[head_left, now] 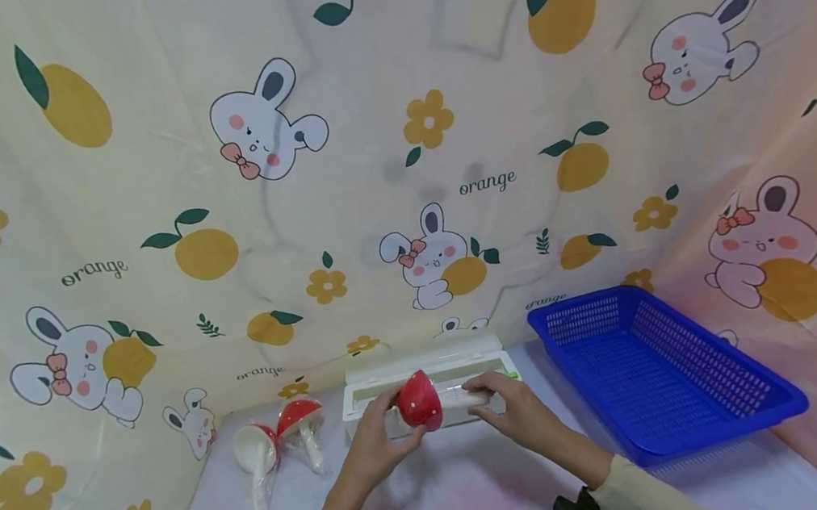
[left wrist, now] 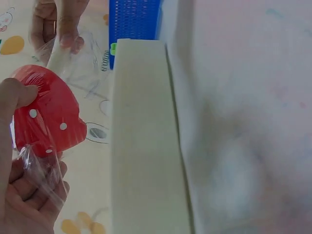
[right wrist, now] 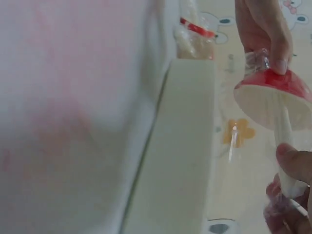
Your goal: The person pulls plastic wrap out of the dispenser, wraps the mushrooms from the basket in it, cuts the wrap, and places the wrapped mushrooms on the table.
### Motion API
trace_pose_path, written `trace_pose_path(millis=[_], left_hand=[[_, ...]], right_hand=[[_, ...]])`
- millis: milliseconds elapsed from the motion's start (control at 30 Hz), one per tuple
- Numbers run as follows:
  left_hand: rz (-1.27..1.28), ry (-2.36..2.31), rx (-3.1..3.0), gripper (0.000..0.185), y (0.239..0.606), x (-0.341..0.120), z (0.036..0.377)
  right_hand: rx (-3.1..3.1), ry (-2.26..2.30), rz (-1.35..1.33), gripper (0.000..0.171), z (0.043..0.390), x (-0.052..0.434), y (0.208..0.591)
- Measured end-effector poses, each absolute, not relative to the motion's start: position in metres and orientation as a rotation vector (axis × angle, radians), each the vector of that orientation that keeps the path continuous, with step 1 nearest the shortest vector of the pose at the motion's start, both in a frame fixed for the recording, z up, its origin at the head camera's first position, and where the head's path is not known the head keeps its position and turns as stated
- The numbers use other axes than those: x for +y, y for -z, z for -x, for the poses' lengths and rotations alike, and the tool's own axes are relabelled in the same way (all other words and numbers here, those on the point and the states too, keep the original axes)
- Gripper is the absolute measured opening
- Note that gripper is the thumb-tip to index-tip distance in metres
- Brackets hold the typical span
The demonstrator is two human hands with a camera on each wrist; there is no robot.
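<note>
Gripping a red toy mushroom by its spotted cap, the left hand sits just below the middle of the head view, thumb and fingers curled round the cap and some crinkled clear plastic wrap bunched against its palm. The right hand comes in from the lower right and pinches the mushroom's white stem between thumb and fingertips, so the toy lies sideways between both hands, cap to the left and stem to the right. Seen from the right wrist, the cap's pale underside and thin stem show at the right edge of the frame, with the thumb pressed on the stem. Directly behind the hands, towards the centre of the head view, lies a long white box with its lid raised and a small green tab at its right end. Left of it, in the lower left of the frame, two more wrapped mushrooms lie on the white table, close together. A blue plastic basket stands at the right, near the box's end. Cloth printed with rabbits and oranges fills the upper frame.
</note>
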State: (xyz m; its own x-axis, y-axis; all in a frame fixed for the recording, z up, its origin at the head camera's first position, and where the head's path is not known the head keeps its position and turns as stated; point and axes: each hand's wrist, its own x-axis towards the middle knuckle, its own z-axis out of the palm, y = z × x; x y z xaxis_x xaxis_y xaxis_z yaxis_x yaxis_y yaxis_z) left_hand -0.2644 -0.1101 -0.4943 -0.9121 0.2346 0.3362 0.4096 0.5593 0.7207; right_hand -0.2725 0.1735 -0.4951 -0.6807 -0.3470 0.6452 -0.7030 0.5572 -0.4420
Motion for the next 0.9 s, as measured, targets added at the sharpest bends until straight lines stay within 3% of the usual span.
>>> trace_pose_path(millis=[900], left_hand=[[0.406, 1.294, -2.401, 0.079, 0.426, -0.107, 0.295]], right_hand=[[-2.255, -0.988, -0.765, 0.032, 0.309, 0.159, 0.411]])
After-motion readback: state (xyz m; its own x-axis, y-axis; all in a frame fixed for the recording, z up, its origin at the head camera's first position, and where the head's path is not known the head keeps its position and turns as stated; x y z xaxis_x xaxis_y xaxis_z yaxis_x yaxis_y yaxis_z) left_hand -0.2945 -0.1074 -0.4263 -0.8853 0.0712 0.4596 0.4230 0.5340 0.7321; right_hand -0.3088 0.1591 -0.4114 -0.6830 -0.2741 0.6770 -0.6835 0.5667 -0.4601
